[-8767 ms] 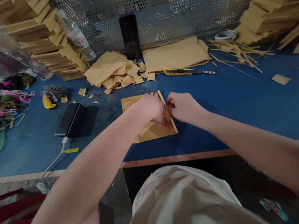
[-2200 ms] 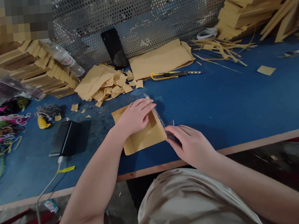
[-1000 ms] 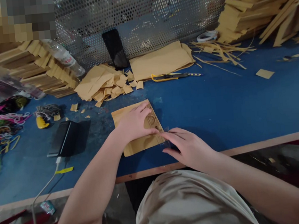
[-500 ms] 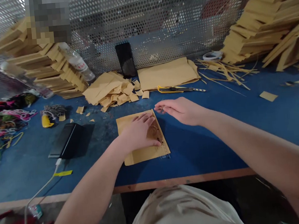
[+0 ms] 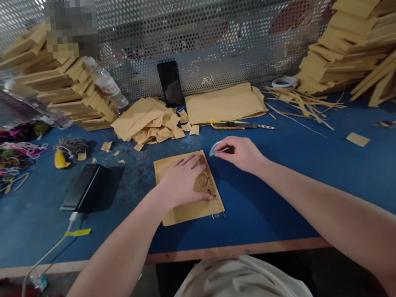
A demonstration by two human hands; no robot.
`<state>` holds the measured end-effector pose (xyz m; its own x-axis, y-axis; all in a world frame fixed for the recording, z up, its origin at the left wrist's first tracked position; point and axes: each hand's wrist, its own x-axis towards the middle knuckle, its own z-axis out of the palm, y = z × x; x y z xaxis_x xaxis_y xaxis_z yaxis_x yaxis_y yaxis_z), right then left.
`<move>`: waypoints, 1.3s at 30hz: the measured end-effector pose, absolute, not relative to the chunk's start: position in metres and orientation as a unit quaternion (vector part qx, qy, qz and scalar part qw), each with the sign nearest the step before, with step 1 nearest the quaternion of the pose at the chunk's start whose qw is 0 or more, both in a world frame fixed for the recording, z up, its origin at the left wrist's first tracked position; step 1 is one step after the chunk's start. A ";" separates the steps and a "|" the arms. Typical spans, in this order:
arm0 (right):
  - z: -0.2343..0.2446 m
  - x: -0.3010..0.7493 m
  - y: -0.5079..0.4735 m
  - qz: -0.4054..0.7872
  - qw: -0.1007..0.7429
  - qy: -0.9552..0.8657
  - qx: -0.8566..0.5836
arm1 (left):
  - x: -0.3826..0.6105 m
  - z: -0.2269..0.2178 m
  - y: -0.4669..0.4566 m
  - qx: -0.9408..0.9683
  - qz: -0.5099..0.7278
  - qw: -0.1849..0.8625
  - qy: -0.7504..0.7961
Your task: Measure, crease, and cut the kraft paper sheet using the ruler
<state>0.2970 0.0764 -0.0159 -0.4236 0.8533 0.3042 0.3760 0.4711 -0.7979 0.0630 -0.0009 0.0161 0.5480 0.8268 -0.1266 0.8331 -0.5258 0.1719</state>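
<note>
A brown paper sheet (image 5: 175,210) lies on the blue table near its front edge. A clear ruler (image 5: 211,194) runs along the sheet's right side. My left hand (image 5: 182,182) lies flat on the sheet, fingers stretched out and pressing on the ruler. My right hand (image 5: 242,154) sits just past the sheet's far right corner. Its fingers are pinched on a small tool (image 5: 218,147) with a pale curved tip and a dark body; I cannot make out what the tool is.
A yellow utility knife (image 5: 237,125) lies before a pile of brown sheets (image 5: 225,104). Paper scraps (image 5: 147,123), a leaning black phone (image 5: 169,82), a power bank (image 5: 83,187), coloured cords (image 5: 0,152) and folded-paper stacks (image 5: 354,37) ring the work area.
My right hand left the ruler's near end and moved up to the sheet's far right corner, now pinching a small tool. My left hand stayed pressed on the ruler.
</note>
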 end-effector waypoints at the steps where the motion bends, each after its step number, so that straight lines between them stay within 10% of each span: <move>1: -0.016 0.295 0.075 0.336 0.360 -0.775 -0.396 | 0.063 0.015 -0.001 0.874 -0.011 0.102 0.475; 39: -0.012 0.284 0.078 0.309 0.281 -0.800 -0.431 | 0.064 0.015 -0.003 0.874 -0.026 0.099 0.474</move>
